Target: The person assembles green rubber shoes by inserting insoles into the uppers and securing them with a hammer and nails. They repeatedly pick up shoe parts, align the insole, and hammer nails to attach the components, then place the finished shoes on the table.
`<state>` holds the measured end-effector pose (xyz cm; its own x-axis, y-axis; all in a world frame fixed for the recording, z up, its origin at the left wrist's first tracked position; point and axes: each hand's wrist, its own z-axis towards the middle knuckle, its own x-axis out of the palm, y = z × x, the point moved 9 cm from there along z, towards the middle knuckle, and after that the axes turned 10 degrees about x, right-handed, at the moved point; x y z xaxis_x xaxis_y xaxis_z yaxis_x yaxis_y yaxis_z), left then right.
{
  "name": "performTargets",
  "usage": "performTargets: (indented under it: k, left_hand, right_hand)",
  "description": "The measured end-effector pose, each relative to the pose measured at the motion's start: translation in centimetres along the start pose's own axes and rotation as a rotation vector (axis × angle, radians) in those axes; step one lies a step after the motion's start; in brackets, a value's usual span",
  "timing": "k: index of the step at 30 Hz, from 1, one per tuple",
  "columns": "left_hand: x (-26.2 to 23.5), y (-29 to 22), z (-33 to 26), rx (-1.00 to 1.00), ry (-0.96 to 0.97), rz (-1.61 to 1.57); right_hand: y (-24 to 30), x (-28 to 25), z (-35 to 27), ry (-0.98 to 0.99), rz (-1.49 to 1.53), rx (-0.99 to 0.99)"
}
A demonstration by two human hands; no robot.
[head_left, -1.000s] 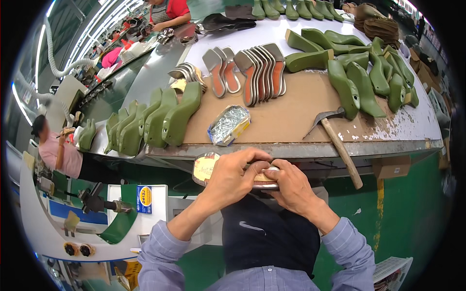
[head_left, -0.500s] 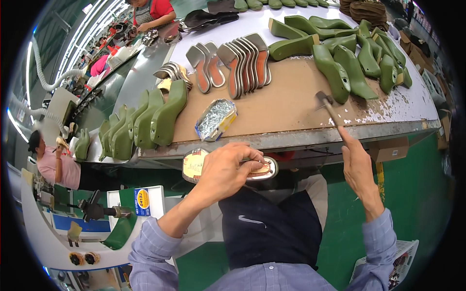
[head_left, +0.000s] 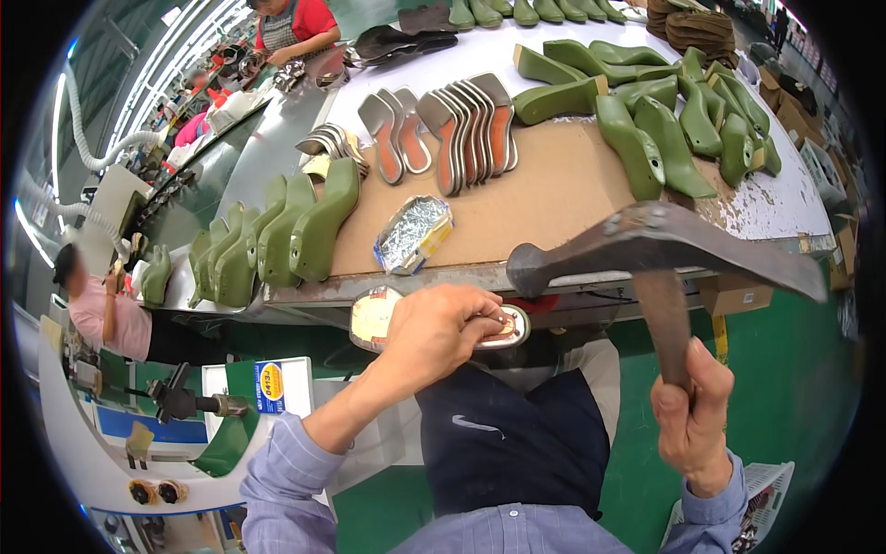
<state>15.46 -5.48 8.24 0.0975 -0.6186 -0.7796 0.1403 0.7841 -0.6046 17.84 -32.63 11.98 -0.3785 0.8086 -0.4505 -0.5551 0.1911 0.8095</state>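
Note:
My right hand (head_left: pixel 694 415) grips the wooden handle of a hammer (head_left: pixel 646 235), raised with its dark metal head over the table's front edge. My left hand (head_left: pixel 438 325) lies across an insole (head_left: pixel 373 319) with a pale metallic rim, held in front of the table above my lap. Its thumb and fingers are pinched together near the insole's right end, where small dark dots show; what they pinch is too small to make out. Past that hand, a cut-open box (head_left: pixel 441 245) of small silvery nails stands on the table.
Green shoe lasts (head_left: pixel 318 217) stand upright at left; more lasts (head_left: pixel 632 143) are heaped at right. Insoles (head_left: pixel 466 134) with orange-brown middles lie in a row on the brown board (head_left: pixel 554 175). A white machine (head_left: pixel 175 480) is at lower left. Two people work beyond, at left.
My right hand has drawn back toward me, and the hammer has swung up from over the table, now large in view. My left hand and the insole have stayed nearly in place.

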Motion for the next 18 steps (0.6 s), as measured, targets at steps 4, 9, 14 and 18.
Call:
performTargets:
  k: [4,9,14,18]
  left_hand:
    - [-0.6,-0.7,0.4,-0.116,0.089,0.125]
    - [-0.1,-0.1,0.0,-0.091,0.105,-0.025]
    - [-1.9,-1.2,-1.2,0.264,0.212,0.53]
    - [-0.4,-0.4,-1.4,0.229,0.257,0.464]
  right_hand:
    - [1.7,1.4,1.2,0.041,-0.076,0.012]
    - [0.1,2.0,1.5,0.047,-0.043,0.146]
    - [-3.9,2.0,-0.7,0.064,0.485,0.617]
    - [-5.7,2.1,-1.5,-0.003,0.233,0.447]
